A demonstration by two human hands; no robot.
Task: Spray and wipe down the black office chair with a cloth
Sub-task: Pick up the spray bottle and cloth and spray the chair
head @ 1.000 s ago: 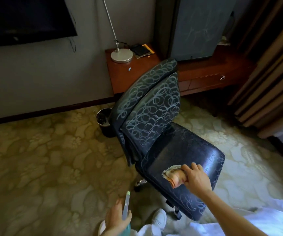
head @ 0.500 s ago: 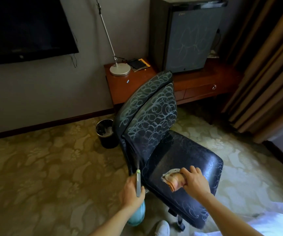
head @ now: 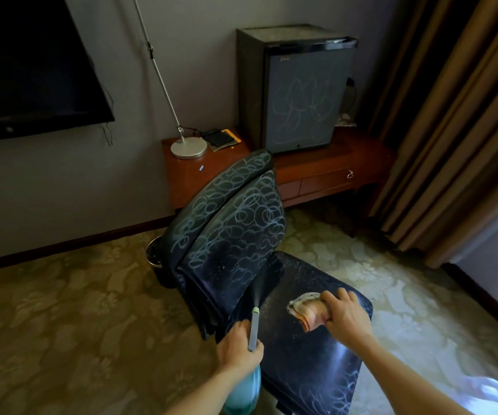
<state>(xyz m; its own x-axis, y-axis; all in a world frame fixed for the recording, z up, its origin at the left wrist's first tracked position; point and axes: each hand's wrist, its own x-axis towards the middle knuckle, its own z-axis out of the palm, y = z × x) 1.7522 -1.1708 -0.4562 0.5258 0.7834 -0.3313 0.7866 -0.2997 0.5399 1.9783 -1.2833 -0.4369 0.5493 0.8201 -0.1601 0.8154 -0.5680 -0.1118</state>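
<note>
Gripping bottle (head: 253,327) in left hand (head: 240,344), curling fingers round its neck and pointing the nozzle up and forward. Sending a thin mist (head: 264,286) at the lower backrest (head: 235,229) of chair (head: 211,295), right where it meets seat (head: 301,369). Clutching cloth (head: 307,310) in right hand (head: 345,316), holding it bunched and pressing it onto the middle of seat, just right of the spray line. Standing over the seat's front edge and looking down at chair on carpet (head: 62,324), with desk (head: 316,166) beyond it and bin (head: 153,256) just behind on the left.

Judging the step in hand as spraying, not wiping. Seeing chalky loops (head: 241,211) across most of backrest and at the seat's front corner, and a dark, glossy patch in the seat's middle. Reckoning seat largely done and backrest barely begun.

Needing next to lift cloth off seat, carry it up to the wetted lower backrest and rub firmly through the loops before the mist runs or dries. Guarding against chair swivelling away under that push, probably by bracing it with the bottle hand.
</note>
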